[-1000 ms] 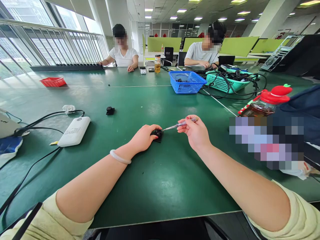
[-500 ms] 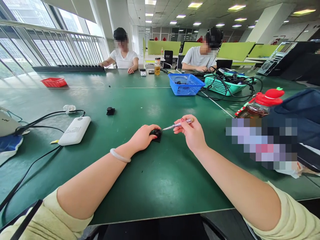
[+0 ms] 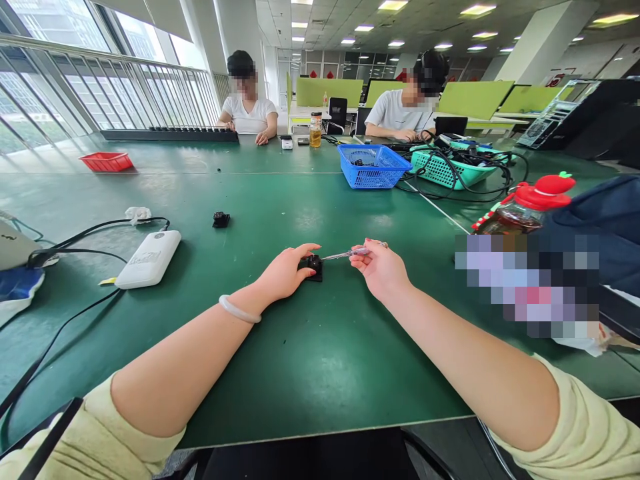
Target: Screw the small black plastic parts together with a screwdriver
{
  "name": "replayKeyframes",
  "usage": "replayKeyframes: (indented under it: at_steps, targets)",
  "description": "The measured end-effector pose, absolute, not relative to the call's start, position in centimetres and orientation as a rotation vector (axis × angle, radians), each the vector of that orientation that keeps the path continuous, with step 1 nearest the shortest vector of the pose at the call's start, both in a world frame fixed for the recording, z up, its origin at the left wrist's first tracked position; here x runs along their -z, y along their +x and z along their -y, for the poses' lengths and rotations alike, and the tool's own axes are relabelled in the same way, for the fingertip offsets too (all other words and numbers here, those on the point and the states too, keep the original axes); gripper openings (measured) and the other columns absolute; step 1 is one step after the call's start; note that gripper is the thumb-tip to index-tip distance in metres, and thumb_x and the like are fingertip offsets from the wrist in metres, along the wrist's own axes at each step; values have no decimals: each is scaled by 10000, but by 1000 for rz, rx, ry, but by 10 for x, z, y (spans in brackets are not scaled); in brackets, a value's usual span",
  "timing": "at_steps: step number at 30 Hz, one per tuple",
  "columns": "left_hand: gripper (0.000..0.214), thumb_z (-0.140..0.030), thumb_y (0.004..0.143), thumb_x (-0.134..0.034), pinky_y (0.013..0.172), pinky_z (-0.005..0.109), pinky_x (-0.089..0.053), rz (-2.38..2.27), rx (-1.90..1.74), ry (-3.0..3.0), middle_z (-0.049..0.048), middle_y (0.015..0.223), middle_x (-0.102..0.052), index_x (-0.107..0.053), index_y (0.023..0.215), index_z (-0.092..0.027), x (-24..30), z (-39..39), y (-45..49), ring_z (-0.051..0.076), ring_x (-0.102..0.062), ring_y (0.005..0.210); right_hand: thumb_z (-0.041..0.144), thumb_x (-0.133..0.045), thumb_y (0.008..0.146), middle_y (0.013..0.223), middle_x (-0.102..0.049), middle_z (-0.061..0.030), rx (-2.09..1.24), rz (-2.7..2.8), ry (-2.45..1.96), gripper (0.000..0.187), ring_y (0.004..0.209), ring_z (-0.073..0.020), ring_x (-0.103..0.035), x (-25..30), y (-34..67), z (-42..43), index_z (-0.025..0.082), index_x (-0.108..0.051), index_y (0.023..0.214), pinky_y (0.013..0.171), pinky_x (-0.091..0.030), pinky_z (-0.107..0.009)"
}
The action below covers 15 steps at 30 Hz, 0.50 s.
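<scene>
On the green tabletop [image 3: 320,360] my left hand [image 3: 284,272] grips a small black part [image 3: 315,268] with a square base, thumb on the near side and fingers on the far side. Its exact kind is too small to tell. In my right hand [image 3: 384,270] is a slim screwdriver [image 3: 345,254] with a clear handle, pinched between thumb and fingers. The shaft lies almost level and points left, its tip at the upper right of the black part. Whether the tip touches is unclear. A similar small black part [image 3: 221,219] rests farther off to the left.
A white power bank [image 3: 150,260] with black cables lies left. Beyond are a red tray [image 3: 107,162], a blue basket [image 3: 374,168] and a green basket [image 3: 445,170] of cables. A red-lidded bottle [image 3: 530,203] stands right. Two people sit across the table.
My right hand has turned and lowered, so the screwdriver lies flatter against the black part's side. My left hand stays about in place. Across the table, a long black strip has shifted right.
</scene>
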<state>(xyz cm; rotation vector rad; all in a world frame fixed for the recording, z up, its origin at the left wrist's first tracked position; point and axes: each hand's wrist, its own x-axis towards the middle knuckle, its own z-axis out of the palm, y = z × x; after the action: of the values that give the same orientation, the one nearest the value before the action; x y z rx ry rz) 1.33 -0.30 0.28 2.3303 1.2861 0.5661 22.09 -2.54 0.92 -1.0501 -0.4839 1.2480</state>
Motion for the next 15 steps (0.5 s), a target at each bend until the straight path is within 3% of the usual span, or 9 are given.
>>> replayKeyframes:
  at_steps: [7, 15]
  targets:
    - [556, -286, 847, -614, 970, 395, -465, -1297, -616, 2329, 38, 1146, -680, -463, 1382, -258, 0, 1, 11, 240, -598, 1092, 146, -590, 827, 648, -682, -6, -1244, 624, -953, 91, 501, -110, -639, -11, 220, 31, 188, -533, 770, 505, -559, -215]
    - [528, -313, 845, -603, 951, 389, -475, -1298, -619, 2357, 48, 1155, -675, -492, 1358, -258, 1, 1, 11, 240, -604, 1076, 303, -704, 767, 714, -673, 21, -1161, 901, -847, 196, 545, -102, -634, -6, 220, 34, 197, -543, 731, 518, -545, -225]
